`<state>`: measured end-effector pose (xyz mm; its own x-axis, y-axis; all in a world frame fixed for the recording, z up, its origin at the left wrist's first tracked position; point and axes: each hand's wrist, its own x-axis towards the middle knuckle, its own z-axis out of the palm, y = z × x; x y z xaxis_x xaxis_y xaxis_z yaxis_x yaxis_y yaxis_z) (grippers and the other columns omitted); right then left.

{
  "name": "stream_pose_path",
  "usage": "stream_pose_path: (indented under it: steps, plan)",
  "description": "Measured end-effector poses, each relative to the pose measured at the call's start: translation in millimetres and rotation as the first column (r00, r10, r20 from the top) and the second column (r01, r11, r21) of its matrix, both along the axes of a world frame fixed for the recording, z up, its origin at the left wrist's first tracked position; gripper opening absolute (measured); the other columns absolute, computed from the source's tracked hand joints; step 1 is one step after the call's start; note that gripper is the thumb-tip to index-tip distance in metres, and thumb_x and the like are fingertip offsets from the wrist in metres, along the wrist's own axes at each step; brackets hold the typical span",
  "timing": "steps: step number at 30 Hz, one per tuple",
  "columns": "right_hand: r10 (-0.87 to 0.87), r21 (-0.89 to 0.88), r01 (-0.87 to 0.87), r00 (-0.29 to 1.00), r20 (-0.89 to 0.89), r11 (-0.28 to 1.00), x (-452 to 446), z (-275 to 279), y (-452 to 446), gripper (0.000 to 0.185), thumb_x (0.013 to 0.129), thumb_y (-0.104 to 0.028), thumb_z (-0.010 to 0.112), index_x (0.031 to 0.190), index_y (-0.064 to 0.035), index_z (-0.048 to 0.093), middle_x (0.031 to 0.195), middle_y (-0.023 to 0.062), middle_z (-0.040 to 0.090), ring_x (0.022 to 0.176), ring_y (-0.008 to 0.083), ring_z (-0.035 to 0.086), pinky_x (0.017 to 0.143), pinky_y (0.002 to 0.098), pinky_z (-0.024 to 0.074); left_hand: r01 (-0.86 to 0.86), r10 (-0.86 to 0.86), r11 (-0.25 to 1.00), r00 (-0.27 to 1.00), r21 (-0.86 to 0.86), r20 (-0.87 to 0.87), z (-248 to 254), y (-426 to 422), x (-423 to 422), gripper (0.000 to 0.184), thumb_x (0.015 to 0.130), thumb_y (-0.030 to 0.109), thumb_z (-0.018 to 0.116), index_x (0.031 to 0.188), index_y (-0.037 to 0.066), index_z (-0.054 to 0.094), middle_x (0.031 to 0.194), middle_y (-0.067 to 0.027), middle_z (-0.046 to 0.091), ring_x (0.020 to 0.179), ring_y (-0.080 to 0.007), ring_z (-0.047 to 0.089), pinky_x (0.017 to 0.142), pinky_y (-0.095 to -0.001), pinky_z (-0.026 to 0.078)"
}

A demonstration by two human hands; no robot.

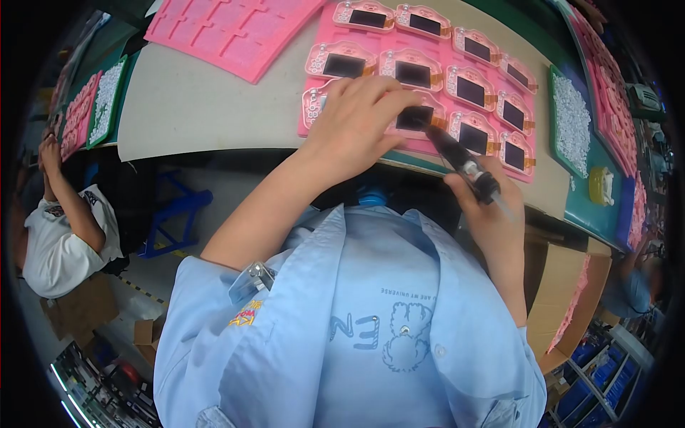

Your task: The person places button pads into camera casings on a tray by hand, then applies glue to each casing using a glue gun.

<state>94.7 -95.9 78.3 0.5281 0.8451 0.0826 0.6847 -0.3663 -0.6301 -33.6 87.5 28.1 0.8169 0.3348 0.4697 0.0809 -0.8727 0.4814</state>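
My right hand (pixel 492 214) is closed around a dark pen-shaped tool (pixel 460 158) with a pale, clear-looking tail end. The tool's tip points at a pink game-console-shaped casing (pixel 417 118) with a black screen. Over that casing's left side lies my left hand (pixel 353 125), its fingers bent forward and its thumb apart from them; the fingertips seem to rest on or just above the casing. Several similar casings (pixel 414 71) with black screens and orange flat cables sit in rows on a pink foam tray (pixel 302 127). My left hand partly covers another casing (pixel 314 103).
An unfilled pink foam tray (pixel 235 32) lies on the grey tabletop (pixel 193 107). To the right stand a green tray of small whitish parts (pixel 571 121) and a yellow tape roll (pixel 601 187). A cardboard box (pixel 564 299) is below. Another person (pixel 75 228) sits at the left.
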Motion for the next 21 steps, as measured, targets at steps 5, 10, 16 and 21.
stream_pose_path:
  steps: [5, 10, 16, 21]
  plan:
    - [-0.067, 0.136, 0.114, 0.948, -0.311, 0.984, 7, -8, -1, 0.028, 0.080, -0.018, 0.072, 0.098, -0.0017, 0.058, 0.072, 0.0051, 0.062, 0.066, 0.0120, 0.058, 0.060, 0.0274, 0.0448, -0.011, 0.013, 0.999, 0.999, 0.048, -0.047, 7, -2, 1, 0.059, 0.066, 0.017, 0.077, 0.119, 0.014, 0.053, 0.114, -0.0061, 0.052, 0.112, -0.0254, 0.047, 0.093, -0.0395, 0.033]
    - [-0.091, 0.222, 0.235, 0.852, -0.515, 0.946, 36, -15, -31, 0.024, 0.087, -0.021, 0.065, 0.093, 0.0019, 0.061, 0.075, 0.0052, 0.064, 0.071, 0.0109, 0.059, 0.067, 0.0236, 0.0475, 0.040, -0.034, 0.997, 0.997, 0.073, -0.073, 16, -7, 12, 0.065, 0.065, 0.014, 0.077, 0.125, 0.014, 0.049, 0.119, -0.0066, 0.051, 0.115, -0.0266, 0.046, 0.096, -0.0409, 0.033]
    - [-0.193, 0.181, 0.351, 0.798, -0.571, 0.919, 49, -18, -54, 0.022, 0.086, -0.020, 0.067, 0.091, 0.0007, 0.060, 0.073, 0.0036, 0.061, 0.065, 0.0105, 0.058, 0.061, 0.0236, 0.0476, 0.169, -0.170, 0.985, 0.984, -0.020, -0.058, 14, -28, 48, 0.065, 0.069, 0.016, 0.075, 0.127, 0.013, 0.048, 0.119, -0.0066, 0.055, 0.114, -0.0259, 0.047, 0.096, -0.0391, 0.034]
    - [-0.221, 0.145, 0.354, 0.803, -0.553, 0.924, 52, -20, -53, 0.026, 0.084, -0.021, 0.069, 0.095, 0.0010, 0.058, 0.073, 0.0031, 0.059, 0.064, 0.0097, 0.057, 0.060, 0.0227, 0.0460, 0.134, -0.134, 0.991, 0.988, -0.002, -0.077, 4, -34, 62, 0.065, 0.069, 0.018, 0.076, 0.127, 0.014, 0.048, 0.114, -0.0058, 0.057, 0.109, -0.0252, 0.049, 0.092, -0.0380, 0.034]
